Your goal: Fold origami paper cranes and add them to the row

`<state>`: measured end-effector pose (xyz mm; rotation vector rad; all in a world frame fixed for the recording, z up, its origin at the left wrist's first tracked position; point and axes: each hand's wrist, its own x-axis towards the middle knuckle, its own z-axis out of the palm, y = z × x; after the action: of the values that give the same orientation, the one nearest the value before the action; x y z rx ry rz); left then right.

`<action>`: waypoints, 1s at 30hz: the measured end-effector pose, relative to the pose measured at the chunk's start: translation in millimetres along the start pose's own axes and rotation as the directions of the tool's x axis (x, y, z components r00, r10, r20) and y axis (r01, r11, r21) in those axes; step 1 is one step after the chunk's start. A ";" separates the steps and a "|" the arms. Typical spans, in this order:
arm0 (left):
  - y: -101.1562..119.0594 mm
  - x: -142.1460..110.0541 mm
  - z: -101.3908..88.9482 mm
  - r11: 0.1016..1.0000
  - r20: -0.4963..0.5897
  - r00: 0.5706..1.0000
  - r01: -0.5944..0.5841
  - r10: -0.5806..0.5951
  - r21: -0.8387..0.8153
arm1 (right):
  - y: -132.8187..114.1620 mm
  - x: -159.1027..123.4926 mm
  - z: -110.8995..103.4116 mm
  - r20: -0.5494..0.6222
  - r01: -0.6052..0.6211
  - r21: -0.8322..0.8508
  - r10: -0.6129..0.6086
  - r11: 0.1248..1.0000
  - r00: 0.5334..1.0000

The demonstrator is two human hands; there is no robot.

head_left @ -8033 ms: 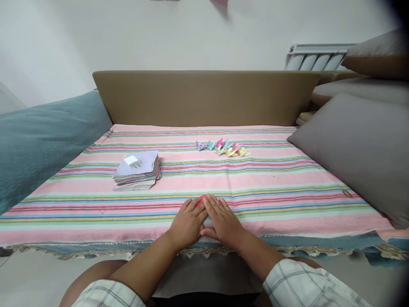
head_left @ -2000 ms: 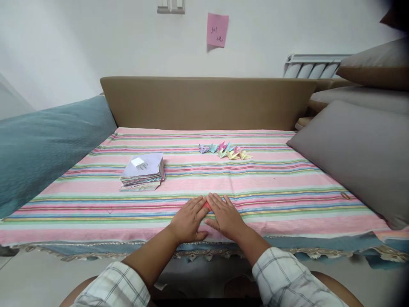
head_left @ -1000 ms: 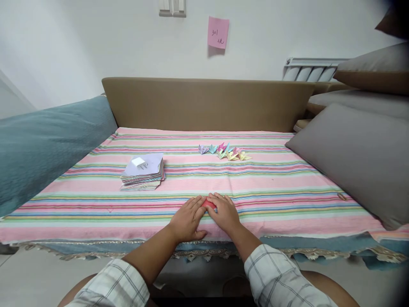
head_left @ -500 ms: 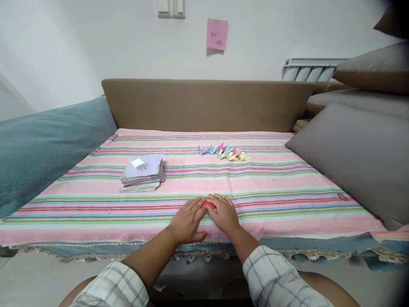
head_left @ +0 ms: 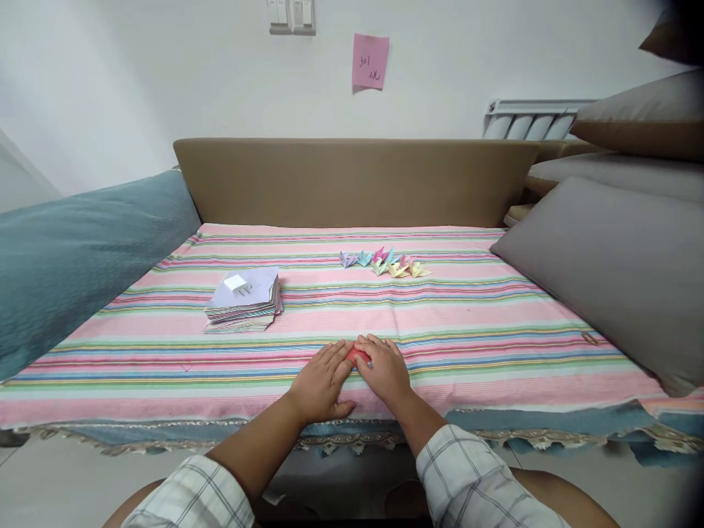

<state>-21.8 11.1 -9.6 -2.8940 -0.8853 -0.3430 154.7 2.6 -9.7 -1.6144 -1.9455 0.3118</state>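
A small piece of red folded paper (head_left: 358, 355) lies on the striped cloth near the front edge, mostly covered by my fingers. My left hand (head_left: 323, 381) is laid flat, its fingertips against the paper's left side and its thumb spread toward me. On the other side, my right hand (head_left: 383, 369) rests flat over the paper's right part, thumb apart from the fingers and touching the red surface. How the paper is folded underneath cannot be seen. Beyond my hands stands a group of several small folded paper cranes (head_left: 385, 262) in purple, blue, pink, green and yellow.
To the left is a stack of square paper sheets (head_left: 243, 301) with a white plug adapter (head_left: 237, 284) on top. Grey cushions (head_left: 616, 264) line the right, a blue padded armrest (head_left: 93, 249) the left. A small brown object (head_left: 590, 338) lies near the cushions.
Both hands keep nearly the same position on the red paper. The whole view has shifted very slightly; nothing was picked up or let go.
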 end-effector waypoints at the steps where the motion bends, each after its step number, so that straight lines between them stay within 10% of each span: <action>1: 0.1 -0.1 -0.2 1.000 0.000 1.000 -0.001 0.001 0.002 | 0.1 -0.1 0.2 -0.002 -0.001 0.001 0.001 1.000 1.000; 30: -1.4 -0.7 3.0 1.000 -0.005 1.000 -0.003 0.003 -0.017 | 0.5 1.1 3.8 -0.015 -0.037 0.003 0.037 0.999 0.999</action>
<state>-22.6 12.3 -12.7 -2.9084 -0.8816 -0.3593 152.8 4.5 -12.7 -1.6480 -1.9046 0.3161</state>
